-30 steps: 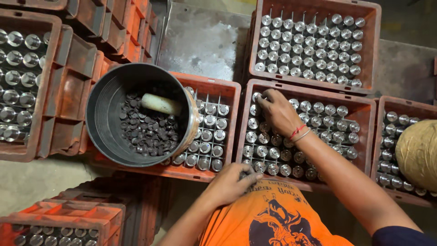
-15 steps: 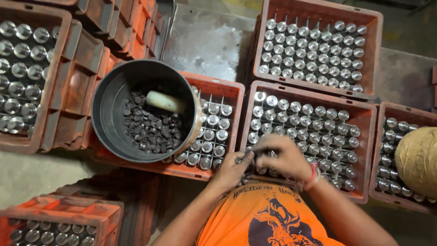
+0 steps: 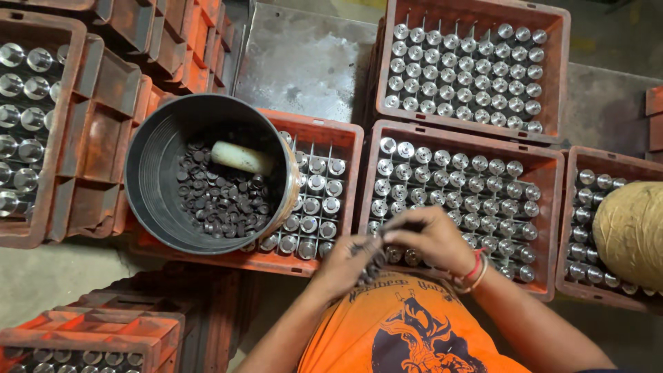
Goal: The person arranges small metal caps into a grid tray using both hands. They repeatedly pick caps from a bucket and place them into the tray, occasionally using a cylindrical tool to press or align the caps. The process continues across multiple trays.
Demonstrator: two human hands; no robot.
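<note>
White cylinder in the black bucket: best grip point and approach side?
Grip the white cylinder across its middle, coming straight down from above. It lies on its side on the small dark caps, long axis running left to right, so the rounded flanks face up-frame and down-frame. The black bucket wall curves close behind it, so a side approach looks blocked; the open top is free.

At the upper right of the frame you see a red crate (image 3: pixel 561 41) filled with rows of silver-capped bottles. Left of centre, a black bucket (image 3: pixel 148 179) rests on another red crate (image 3: pixel 345 148); in the bucket lie dark caps (image 3: pixel 221 200) and a white cylinder (image 3: pixel 242 157). Between these crates, at upper centre, you have a grey metal sheet (image 3: pixel 304 62). Empty red crates (image 3: pixel 103 138) stack at the left. A tan sack (image 3: pixel 632 224) sits at the right edge.
</note>
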